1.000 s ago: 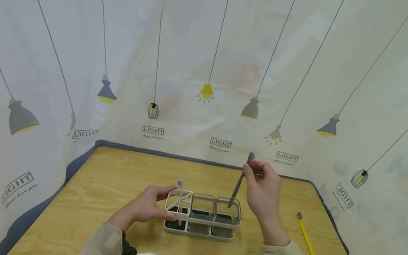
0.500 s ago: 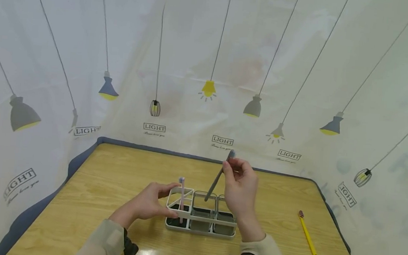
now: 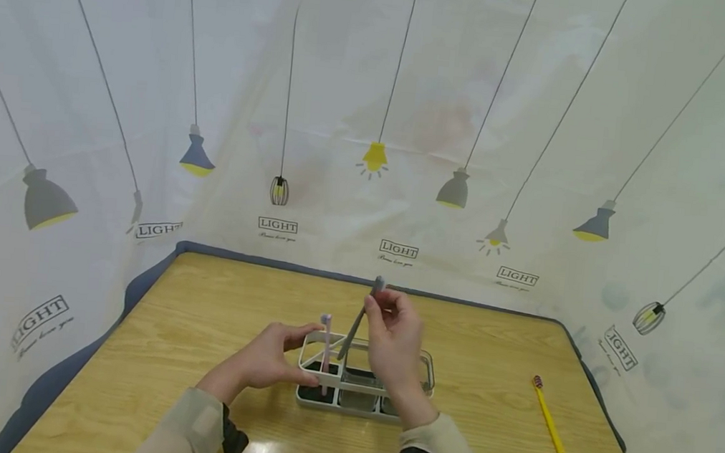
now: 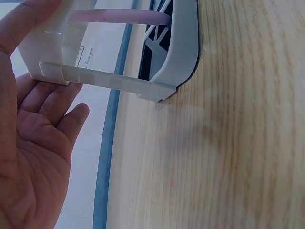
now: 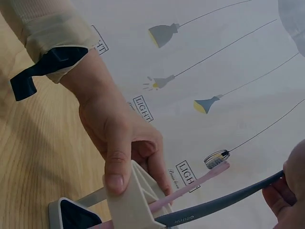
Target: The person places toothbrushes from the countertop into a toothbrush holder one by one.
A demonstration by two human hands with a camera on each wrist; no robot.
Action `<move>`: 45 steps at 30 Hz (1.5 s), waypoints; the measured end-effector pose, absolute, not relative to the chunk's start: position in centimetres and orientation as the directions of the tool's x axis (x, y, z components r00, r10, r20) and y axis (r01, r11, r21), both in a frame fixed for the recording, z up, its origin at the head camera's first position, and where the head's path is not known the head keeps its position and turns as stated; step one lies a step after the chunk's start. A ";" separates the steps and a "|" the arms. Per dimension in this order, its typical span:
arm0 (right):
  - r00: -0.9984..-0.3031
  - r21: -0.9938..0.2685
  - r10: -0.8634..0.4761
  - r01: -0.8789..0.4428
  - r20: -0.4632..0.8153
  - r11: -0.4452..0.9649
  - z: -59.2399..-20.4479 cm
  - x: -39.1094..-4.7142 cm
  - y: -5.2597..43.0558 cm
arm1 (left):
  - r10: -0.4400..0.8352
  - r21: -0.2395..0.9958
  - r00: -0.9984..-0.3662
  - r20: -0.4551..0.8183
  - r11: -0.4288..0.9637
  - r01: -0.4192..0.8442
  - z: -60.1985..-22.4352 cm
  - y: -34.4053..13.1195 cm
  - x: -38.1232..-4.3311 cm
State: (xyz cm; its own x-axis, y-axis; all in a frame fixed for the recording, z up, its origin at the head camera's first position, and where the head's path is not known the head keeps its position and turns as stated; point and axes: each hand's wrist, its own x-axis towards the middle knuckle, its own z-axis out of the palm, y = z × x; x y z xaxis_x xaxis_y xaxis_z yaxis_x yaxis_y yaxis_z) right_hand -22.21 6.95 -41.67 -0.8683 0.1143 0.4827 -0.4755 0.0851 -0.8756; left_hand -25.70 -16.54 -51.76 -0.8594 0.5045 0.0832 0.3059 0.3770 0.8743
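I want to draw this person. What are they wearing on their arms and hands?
Both hands are bare. The left hand and the right hand come out of loose beige sleeves, and each wrist has a black strap.

Right hand (image 3: 393, 344) covering the middle of the white three-compartment plastic holder (image 3: 316, 388) at centre of the head view, lower end of the grey toothbrush (image 3: 357, 319) hidden behind it, left hand (image 4: 33, 143) cut off by the left edge of the left wrist view, right-hand fingertips (image 5: 286, 195) cropped at lower right of the right wrist view.

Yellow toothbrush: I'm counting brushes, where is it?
In the head view the yellow toothbrush lies flat on the table, right of the holder.
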 end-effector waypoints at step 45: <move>-0.892 -0.901 0.166 -0.390 0.421 0.188 -46.9 -21.8 14.3 | 0.494 0.893 -0.868 0.053 0.365 0.262 -51.9 -16.3 -25.6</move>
